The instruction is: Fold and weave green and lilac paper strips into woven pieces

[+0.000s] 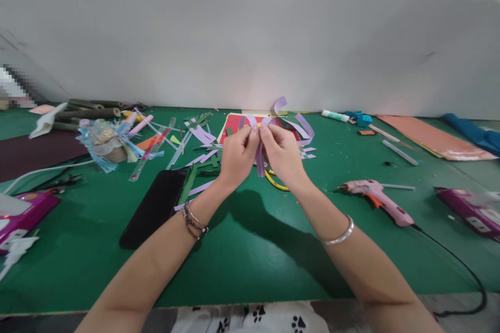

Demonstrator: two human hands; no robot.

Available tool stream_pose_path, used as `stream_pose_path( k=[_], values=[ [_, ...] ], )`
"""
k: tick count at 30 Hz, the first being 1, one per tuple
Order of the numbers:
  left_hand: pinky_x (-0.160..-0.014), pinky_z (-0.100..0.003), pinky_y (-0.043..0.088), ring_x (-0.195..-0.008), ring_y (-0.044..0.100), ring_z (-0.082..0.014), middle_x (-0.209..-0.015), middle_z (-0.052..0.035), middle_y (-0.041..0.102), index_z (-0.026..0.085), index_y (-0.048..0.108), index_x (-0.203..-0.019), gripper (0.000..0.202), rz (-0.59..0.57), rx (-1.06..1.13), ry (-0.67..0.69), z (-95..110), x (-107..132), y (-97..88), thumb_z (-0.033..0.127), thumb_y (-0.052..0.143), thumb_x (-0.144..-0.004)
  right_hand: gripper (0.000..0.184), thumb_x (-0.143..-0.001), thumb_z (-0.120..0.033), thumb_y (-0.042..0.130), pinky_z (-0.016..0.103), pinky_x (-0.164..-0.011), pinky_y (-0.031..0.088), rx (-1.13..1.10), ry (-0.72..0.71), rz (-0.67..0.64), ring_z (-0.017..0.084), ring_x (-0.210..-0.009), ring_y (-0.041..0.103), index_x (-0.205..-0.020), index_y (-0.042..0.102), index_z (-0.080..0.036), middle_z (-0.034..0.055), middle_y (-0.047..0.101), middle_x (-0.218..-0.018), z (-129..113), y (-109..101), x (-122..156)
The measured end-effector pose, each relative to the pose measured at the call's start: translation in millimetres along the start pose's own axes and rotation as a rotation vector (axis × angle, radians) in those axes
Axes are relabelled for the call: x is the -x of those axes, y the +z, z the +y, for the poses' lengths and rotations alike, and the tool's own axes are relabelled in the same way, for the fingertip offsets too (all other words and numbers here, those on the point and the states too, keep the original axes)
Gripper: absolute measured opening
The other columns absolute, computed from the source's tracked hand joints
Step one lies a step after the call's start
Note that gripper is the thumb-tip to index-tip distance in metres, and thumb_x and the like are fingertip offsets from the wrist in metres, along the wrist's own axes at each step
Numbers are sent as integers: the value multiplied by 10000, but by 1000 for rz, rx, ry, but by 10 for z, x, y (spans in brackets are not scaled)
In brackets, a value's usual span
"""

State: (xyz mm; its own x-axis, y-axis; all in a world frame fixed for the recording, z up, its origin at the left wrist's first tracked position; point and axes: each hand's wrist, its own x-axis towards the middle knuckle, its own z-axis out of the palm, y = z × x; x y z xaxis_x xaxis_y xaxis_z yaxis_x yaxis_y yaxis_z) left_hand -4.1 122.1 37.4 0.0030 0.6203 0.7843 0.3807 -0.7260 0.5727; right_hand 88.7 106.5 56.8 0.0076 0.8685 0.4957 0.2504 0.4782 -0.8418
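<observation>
My left hand [236, 156] and my right hand [282, 154] meet above the green table [250, 255], both pinched on a bundle of lilac paper strips [261, 152]. Some strips hang down between the thumbs; others curl up and off to the right [302, 126]. Under the hands lie a red sheet [233, 126] and a yellow-handled tool [276, 182], partly hidden. A beaded bracelet circles my left wrist, a silver bangle my right.
A black phone [153, 208] lies left of my arm. Loose lilac and green strips [199, 138], glue sticks and a tassel bundle [105, 140] clutter the left. A pink glue gun [377, 200] lies right; purple devices [466, 210] sit at both edges. A white partition [250, 41] backs the table.
</observation>
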Motion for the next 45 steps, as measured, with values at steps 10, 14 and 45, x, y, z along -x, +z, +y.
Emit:
stream_pose_path(
  k=[10,14,45],
  values=[
    [-401,-215,209,-404,234,-64,-449,70,237,193,237,-529,351,123,26,-32,64,13,-2,271,347,-853,316,-796,-253,420,201,-412,202,17,14,14,45,-432,250,-519,285,-186,-74,257,-463,-5,25,25],
    [-393,-217,198,-395,244,-62,-437,67,250,190,239,-514,380,-17,68,-26,58,18,18,321,345,-854,315,-813,-260,401,197,-419,230,-88,52,73,43,-424,265,-525,299,-187,-75,263,-468,-24,-6,8],
    [-396,-217,202,-409,261,-66,-450,64,277,191,255,-535,324,-41,12,-77,61,-9,-17,239,357,-839,286,-795,-290,426,203,-427,227,-5,52,-31,47,-439,271,-553,311,-188,-73,280,-489,-59,-33,-2]
  ],
)
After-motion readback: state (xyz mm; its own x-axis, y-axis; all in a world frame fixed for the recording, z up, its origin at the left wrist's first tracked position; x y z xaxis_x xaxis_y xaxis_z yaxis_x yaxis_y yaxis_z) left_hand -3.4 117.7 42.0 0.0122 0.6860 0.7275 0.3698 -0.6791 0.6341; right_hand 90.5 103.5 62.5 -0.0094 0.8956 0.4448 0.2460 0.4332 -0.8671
